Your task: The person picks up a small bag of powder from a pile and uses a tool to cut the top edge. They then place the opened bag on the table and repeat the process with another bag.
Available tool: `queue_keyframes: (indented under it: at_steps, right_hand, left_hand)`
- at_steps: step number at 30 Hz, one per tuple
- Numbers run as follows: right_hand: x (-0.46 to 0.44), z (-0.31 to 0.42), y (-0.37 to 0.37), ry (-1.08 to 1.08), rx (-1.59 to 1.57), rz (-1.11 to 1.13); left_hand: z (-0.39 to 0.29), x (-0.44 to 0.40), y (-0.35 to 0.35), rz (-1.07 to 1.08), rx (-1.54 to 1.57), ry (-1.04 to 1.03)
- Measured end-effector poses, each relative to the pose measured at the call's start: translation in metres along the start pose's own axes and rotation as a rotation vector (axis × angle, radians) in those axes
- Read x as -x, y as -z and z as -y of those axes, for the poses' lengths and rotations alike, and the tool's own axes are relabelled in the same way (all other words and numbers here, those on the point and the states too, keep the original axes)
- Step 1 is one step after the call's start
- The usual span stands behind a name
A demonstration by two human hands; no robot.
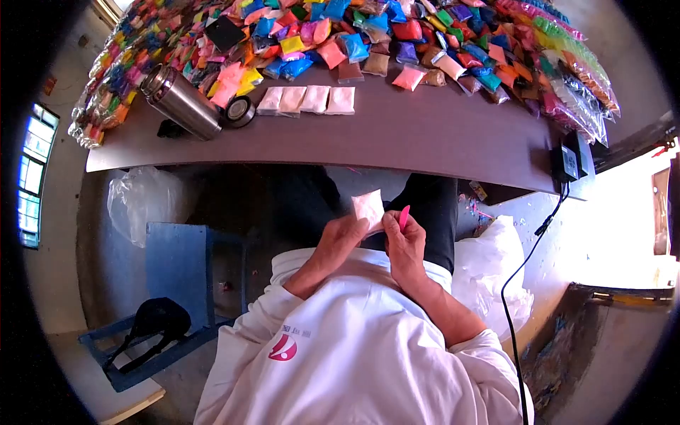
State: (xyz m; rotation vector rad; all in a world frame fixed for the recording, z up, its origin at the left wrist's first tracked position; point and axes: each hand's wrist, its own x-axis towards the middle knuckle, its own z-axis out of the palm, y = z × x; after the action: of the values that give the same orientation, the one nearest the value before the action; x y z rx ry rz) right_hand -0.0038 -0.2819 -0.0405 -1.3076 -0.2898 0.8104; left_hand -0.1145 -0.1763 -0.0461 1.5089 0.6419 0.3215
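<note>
Above my lap, my left hand (338,241) is closed on the lower left side of a small pale pink packet (367,207) in clear plastic. My right hand (406,245) pinches the packet's right edge. A bright pink tool with a rounded tip (404,217) sticks up from the same hand; its lower part is hidden by the fingers. On the table (312,145) ahead, several similar pale packets (316,99) lie side by side in a row.
A steel flask (181,103) and its dark lid (240,111) stand left of the row. Heaped coloured packets (354,47) cover the table's far side. A black adapter (564,163) trails a cable (525,265) on my right. A blue chair (178,273) holds a black bag (160,320).
</note>
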Motion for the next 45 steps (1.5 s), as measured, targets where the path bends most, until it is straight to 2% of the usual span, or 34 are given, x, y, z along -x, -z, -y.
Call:
queue_keyframes:
  at_steps: [3,5,7,10,17,19,25,29,32,35,37,40,45]
  right_hand:
    - [-0.002,-0.002,0.006,-0.036,-0.064,0.034]
    - [-0.008,-0.001,0.015,-0.220,-0.202,0.047]
    - [-0.017,-0.008,0.013,-0.210,-0.216,0.043]
    - [-0.026,-0.016,0.011,-0.036,-0.162,0.152]
    - [-0.022,-0.015,0.009,-0.042,-0.162,0.257]
    - [-0.020,-0.013,0.009,0.007,-0.264,0.273]
    - [-0.020,-0.007,0.003,-0.099,-0.220,0.159]
    - [-0.026,-0.020,0.010,-0.088,-0.165,0.214]
    - [-0.028,-0.023,0.012,-0.040,-0.236,0.251]
    - [-0.028,-0.019,0.009,-0.076,-0.265,0.235]
    - [-0.027,-0.016,0.005,-0.176,-0.247,0.233]
    - [-0.031,-0.024,0.009,-0.153,-0.266,0.337]
    - [-0.030,-0.024,0.009,-0.150,-0.334,0.321]
  left_hand:
    - [0.001,-0.002,-0.001,0.031,-0.042,-0.014]
    - [-0.002,-0.001,-0.002,0.082,-0.019,0.020]
    - [0.006,0.000,-0.004,0.130,-0.017,0.051]
    - [0.012,0.000,-0.001,0.188,-0.071,0.073]
    - [0.008,0.002,-0.005,0.146,-0.070,0.057]
    - [0.003,0.002,-0.005,0.162,-0.085,0.059]
    - [-0.007,0.004,-0.005,0.132,-0.103,0.051]
    - [-0.003,0.003,-0.005,0.141,-0.130,0.013]
    - [-0.004,0.002,-0.004,0.179,-0.153,0.031]
    - [0.000,0.001,-0.003,0.177,-0.166,0.019]
    - [0.000,0.001,-0.003,0.163,-0.148,0.004]
    - [0.002,0.000,-0.003,0.160,-0.164,-0.003]
    - [0.002,-0.001,-0.002,0.177,-0.204,0.034]
